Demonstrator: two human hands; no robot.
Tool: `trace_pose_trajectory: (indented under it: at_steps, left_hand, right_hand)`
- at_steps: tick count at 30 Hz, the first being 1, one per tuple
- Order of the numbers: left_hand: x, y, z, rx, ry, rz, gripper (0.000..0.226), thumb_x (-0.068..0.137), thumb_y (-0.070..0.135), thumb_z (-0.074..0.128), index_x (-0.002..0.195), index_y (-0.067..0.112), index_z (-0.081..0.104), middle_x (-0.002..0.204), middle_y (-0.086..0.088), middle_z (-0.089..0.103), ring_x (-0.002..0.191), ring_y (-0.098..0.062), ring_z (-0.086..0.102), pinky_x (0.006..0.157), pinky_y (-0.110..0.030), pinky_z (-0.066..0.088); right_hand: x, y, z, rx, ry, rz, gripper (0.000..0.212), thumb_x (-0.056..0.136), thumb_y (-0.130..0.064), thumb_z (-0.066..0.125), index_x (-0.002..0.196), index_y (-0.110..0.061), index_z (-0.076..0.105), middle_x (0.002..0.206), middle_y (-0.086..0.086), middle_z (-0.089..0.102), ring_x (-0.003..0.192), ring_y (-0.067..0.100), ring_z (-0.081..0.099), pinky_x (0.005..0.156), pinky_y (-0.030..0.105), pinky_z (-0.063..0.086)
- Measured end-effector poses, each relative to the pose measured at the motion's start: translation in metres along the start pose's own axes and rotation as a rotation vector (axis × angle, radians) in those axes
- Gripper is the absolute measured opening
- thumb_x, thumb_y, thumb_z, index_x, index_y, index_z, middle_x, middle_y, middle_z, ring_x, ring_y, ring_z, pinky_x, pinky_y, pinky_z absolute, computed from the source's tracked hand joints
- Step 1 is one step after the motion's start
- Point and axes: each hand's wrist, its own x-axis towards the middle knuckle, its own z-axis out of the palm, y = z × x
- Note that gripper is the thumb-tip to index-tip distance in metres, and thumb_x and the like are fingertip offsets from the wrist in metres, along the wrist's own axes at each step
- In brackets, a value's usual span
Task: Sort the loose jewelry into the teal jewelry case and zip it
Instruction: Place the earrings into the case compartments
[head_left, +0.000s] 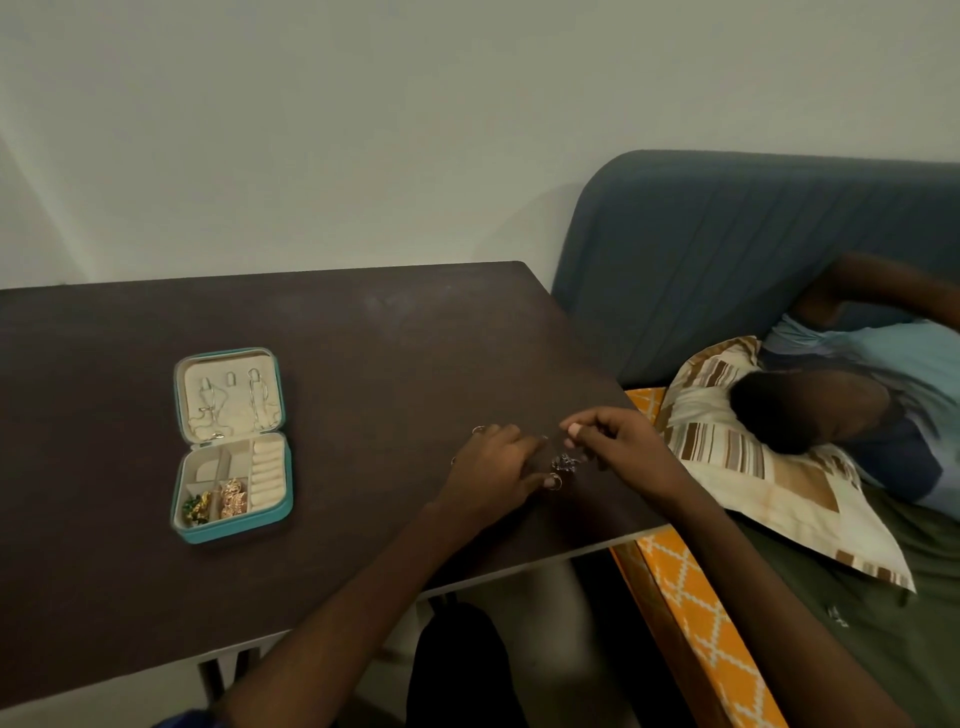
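Head view: teal jewelry case (232, 445) lies unzipped and flat open on the table (337, 332), toward its left half and well apart from both hands. Its lid, on the far side, has chains hooked on. The near tray holds gold and green pieces in its near-left compartments, with ring rolls along its right side. Judgement: it is left open and flat so pieces can be dropped straight in; zipping is not yet due.

Loose jewelry: a small silver cluster (564, 462) near the table's right edge, between the two hands. One ring (555, 481) sits just beside the left thumb, another ring (478, 429) just past the left knuckles.

Right hand (615, 441): fingers curled, thumb and forefinger pinched together above the cluster (what they pinch is too fine to make out; probably a thin chain).

Left hand (496, 462): palm down, fingers extended low over the table toward the cluster. Whether it presses on a piece, cannot tell.

Judgement: hands are working the tangle apart before carrying anything to the case.

A person lies on the sofa (727, 249) to the right, head on a striped pillow (769, 483).
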Motion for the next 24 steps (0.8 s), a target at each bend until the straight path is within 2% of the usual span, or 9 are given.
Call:
trace_pose_trajectory:
  at_steps: [2, 5, 9, 12, 14, 16, 20, 24]
  left_hand:
    - [-0.001, 0.007, -0.002, -0.144, 0.059, -0.035, 0.056, 0.086, 0.047, 0.056, 0.134, 0.019, 0.046, 0.116, -0.006, 0.059, 0.106, -0.022, 0.052, 0.091, -0.033, 0.040]
    - [0.005, 0.017, -0.012, -0.461, 0.147, -0.086, 0.038, 0.087, 0.031, 0.060, 0.123, 0.016, 0.059, 0.106, -0.008, 0.066, 0.096, -0.019, 0.058, 0.083, -0.028, 0.043]
    - [0.009, 0.011, -0.019, -0.502, 0.083, -0.148, 0.026, 0.084, 0.027, 0.064, 0.108, 0.018, 0.068, 0.100, -0.003, 0.068, 0.083, -0.009, 0.055, 0.068, -0.015, 0.036]
    - [0.005, 0.006, -0.019, -0.554, 0.041, -0.199, 0.025, 0.083, 0.028, 0.066, 0.105, 0.018, 0.069, 0.096, 0.003, 0.066, 0.075, -0.002, 0.054, 0.061, -0.003, 0.034]
    - [0.003, 0.006, -0.018, -0.655, 0.050, -0.246, 0.018, 0.083, 0.026, 0.066, 0.099, 0.016, 0.069, 0.082, 0.006, 0.066, 0.065, 0.004, 0.055, 0.057, -0.004, 0.036]
    - [0.000, 0.008, -0.019, -0.852, 0.056, -0.301, 0.010, 0.086, 0.017, 0.064, 0.094, 0.011, 0.066, 0.069, 0.006, 0.062, 0.054, 0.006, 0.053, 0.054, -0.008, 0.037]
    - [-0.004, 0.008, -0.025, -1.214, 0.028, -0.394, 0.005, 0.092, 0.012, 0.054, 0.092, 0.014, 0.059, 0.077, -0.003, 0.063, 0.066, -0.011, 0.058, 0.056, -0.018, 0.045]
    - [-0.007, 0.003, -0.035, -1.452, -0.007, -0.491, 0.012, 0.094, 0.013, 0.050, 0.092, 0.014, 0.061, 0.078, -0.003, 0.064, 0.059, -0.006, 0.059, 0.059, -0.022, 0.051]
  right_hand:
    - [0.002, -0.002, -0.002, 0.007, -0.021, -0.003, 0.014, 0.091, -0.009, 0.055, 0.098, -0.007, 0.067, 0.079, 0.006, 0.069, 0.058, -0.004, 0.059, 0.050, 0.009, 0.042]
    - [0.004, -0.007, -0.003, -0.028, -0.050, -0.036, 0.013, 0.090, -0.012, 0.058, 0.096, -0.014, 0.069, 0.078, 0.000, 0.070, 0.061, -0.001, 0.059, 0.051, 0.011, 0.042]
    - [0.006, -0.015, -0.004, -0.012, -0.104, -0.063, 0.014, 0.085, -0.005, 0.063, 0.097, -0.011, 0.068, 0.063, -0.014, 0.065, 0.059, -0.006, 0.056, 0.052, 0.007, 0.040]
    - [0.007, -0.020, -0.004, -0.007, -0.090, -0.086, 0.013, 0.085, -0.008, 0.064, 0.095, -0.016, 0.069, 0.068, -0.006, 0.066, 0.061, 0.000, 0.056, 0.053, 0.011, 0.042]
    - [0.009, -0.021, -0.004, 0.000, -0.061, -0.092, 0.013, 0.086, -0.011, 0.063, 0.094, -0.020, 0.069, 0.079, 0.005, 0.069, 0.064, 0.003, 0.058, 0.054, 0.015, 0.044]
    - [0.011, -0.021, -0.004, 0.011, -0.030, -0.100, 0.013, 0.086, -0.014, 0.063, 0.094, -0.023, 0.069, 0.082, 0.006, 0.070, 0.067, 0.005, 0.060, 0.056, 0.019, 0.046]
    - [0.012, -0.022, -0.003, 0.082, -0.010, -0.082, 0.017, 0.084, -0.011, 0.065, 0.094, -0.025, 0.068, 0.080, 0.004, 0.065, 0.069, 0.006, 0.059, 0.057, 0.021, 0.048]
    - [0.014, -0.021, 0.006, 0.171, 0.037, -0.022, 0.018, 0.086, -0.007, 0.062, 0.101, -0.015, 0.067, 0.075, 0.003, 0.062, 0.062, 0.001, 0.056, 0.053, 0.015, 0.045]
